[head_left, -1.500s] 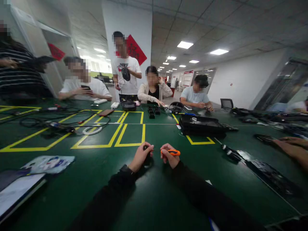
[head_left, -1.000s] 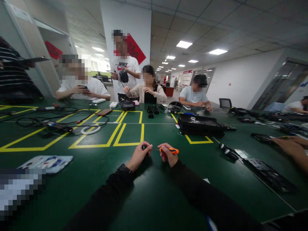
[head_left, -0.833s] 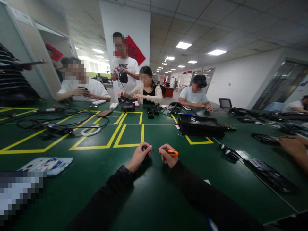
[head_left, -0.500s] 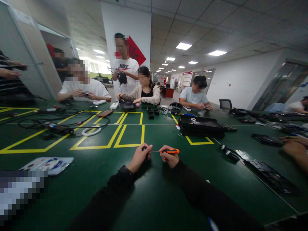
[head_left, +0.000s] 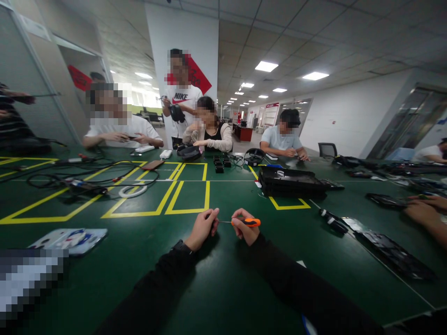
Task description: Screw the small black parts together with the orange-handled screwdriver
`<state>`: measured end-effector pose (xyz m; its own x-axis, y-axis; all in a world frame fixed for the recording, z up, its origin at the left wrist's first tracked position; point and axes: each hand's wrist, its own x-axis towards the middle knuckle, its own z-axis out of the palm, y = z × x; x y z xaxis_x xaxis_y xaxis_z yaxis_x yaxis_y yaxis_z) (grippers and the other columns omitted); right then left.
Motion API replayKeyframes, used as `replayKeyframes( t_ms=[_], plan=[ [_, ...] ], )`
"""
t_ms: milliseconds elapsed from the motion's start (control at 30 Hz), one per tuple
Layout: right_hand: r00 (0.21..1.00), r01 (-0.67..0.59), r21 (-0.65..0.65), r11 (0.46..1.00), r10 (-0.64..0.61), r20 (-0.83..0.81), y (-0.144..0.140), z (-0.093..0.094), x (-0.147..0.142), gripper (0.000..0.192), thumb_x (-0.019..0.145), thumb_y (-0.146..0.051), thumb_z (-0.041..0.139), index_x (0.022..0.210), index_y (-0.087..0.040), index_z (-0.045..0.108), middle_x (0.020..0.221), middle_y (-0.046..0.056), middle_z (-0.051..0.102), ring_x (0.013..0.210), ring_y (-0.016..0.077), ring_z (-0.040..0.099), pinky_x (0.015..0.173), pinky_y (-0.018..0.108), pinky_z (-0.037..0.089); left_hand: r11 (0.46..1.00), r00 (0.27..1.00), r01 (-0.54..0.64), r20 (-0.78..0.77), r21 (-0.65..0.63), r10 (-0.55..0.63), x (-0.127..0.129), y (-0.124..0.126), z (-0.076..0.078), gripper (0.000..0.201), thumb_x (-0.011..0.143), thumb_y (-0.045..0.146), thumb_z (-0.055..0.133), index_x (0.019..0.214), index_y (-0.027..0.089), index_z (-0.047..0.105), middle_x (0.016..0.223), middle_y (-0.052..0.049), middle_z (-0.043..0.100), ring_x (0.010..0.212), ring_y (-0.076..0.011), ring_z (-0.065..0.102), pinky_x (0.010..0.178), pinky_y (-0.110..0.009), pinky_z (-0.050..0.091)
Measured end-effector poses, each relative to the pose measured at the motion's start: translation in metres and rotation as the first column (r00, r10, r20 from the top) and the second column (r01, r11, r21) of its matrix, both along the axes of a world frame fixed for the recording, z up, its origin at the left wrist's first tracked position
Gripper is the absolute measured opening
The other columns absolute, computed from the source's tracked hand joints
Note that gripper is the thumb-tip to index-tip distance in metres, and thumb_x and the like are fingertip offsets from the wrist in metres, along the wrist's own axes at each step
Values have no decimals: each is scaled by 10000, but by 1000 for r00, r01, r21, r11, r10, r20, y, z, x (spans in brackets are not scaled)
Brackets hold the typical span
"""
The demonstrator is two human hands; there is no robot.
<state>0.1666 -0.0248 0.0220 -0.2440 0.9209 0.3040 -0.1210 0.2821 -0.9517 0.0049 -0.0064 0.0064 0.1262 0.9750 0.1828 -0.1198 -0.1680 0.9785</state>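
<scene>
Pinching the orange handle of a screwdriver [head_left: 248, 222], the right hand [head_left: 244, 228] keeps the tool's long axis level, its thin metal shaft pointing left toward the left hand [head_left: 202, 228]. That hand is curled shut around a small dark part [head_left: 211, 218] (too hidden to make out its shape), right at the shaft's tip. Both hands rest on the smooth green table [head_left: 216, 279], the screwdriver just above it. Beyond the screwdriver lie yellow tape rectangles [head_left: 188, 195]; to its far right sits a flat black case [head_left: 291, 181], matte and boxy.
</scene>
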Motion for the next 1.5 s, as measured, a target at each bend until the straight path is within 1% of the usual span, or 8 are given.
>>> replayKeyframes(
  t_ms=[367, 533, 700, 800, 933, 1167, 1367, 1500],
  plan=[
    [998, -62, 143, 988, 60, 18, 1, -2, 3, 95, 662, -244, 580, 669, -150, 584, 580, -28, 460, 408, 51, 398, 400, 196, 321, 999, 1000, -18, 2, -31, 18, 0, -1, 0, 349, 734, 496, 485, 662, 155, 459, 496, 32, 492, 345, -67, 442, 334, -174, 328],
    [999, -13, 78, 997, 15, -28, 3, -1, 4, 269, 779, -332, 448, 709, -131, 613, 495, -29, 432, 374, 57, 382, 359, 187, 292, 999, 1000, 6, -30, 31, -5, 0, -2, 2, 326, 757, 460, 471, 667, 146, 486, 519, 9, 540, 380, -81, 474, 398, -196, 368],
    [996, 87, 13, 996, -87, -5, 3, 0, 2, 237, 760, -346, 491, 809, -138, 594, 459, -47, 458, 337, 49, 360, 322, 168, 267, 997, 994, -18, -102, 72, 25, -1, -3, 5, 291, 751, 443, 491, 674, 164, 478, 496, 37, 515, 414, -94, 487, 440, -204, 384],
    [997, 71, -12, 997, -71, -21, 3, 1, 1, 196, 742, -328, 509, 836, -158, 542, 416, -70, 449, 305, 49, 329, 303, 161, 245, 996, 991, -41, -124, 85, 51, 0, -4, 7, 304, 738, 450, 504, 635, 168, 456, 503, 42, 512, 432, -94, 491, 462, -205, 389],
    [996, 46, -23, 999, -48, -72, 6, 0, 2, 126, 693, -269, 552, 725, -175, 474, 427, -78, 445, 315, 45, 328, 308, 157, 242, 996, 987, -28, -153, 89, 41, 1, -6, 10, 309, 737, 447, 504, 614, 167, 463, 485, 46, 496, 439, -92, 487, 477, -201, 382],
    [993, -80, 22, 997, 82, -83, 8, -5, 3, 106, 654, -257, 553, 660, -153, 533, 487, -52, 438, 360, 50, 374, 358, 181, 301, 999, 992, -26, -121, 21, 28, 2, -7, 10, 343, 733, 487, 485, 610, 167, 466, 473, 42, 482, 405, -91, 463, 439, -202, 372],
    [999, -27, -14, 1000, 26, -27, 4, 0, 2, 195, 739, -311, 495, 785, -142, 580, 525, -36, 467, 394, 53, 402, 354, 164, 299, 997, 986, -5, -167, 79, 19, 1, -5, 8, 352, 754, 479, 456, 611, 159, 487, 471, 29, 485, 402, -95, 463, 436, -205, 350],
    [1000, -25, -20, 999, 25, -19, 4, -1, 0, 162, 735, -301, 497, 808, -159, 526, 468, -60, 466, 354, 53, 375, 333, 154, 280, 997, 983, -24, -182, 77, 38, 0, -5, 9, 357, 757, 483, 441, 615, 161, 505, 476, 22, 495, 415, -105, 469, 453, -211, 346]
  ],
)
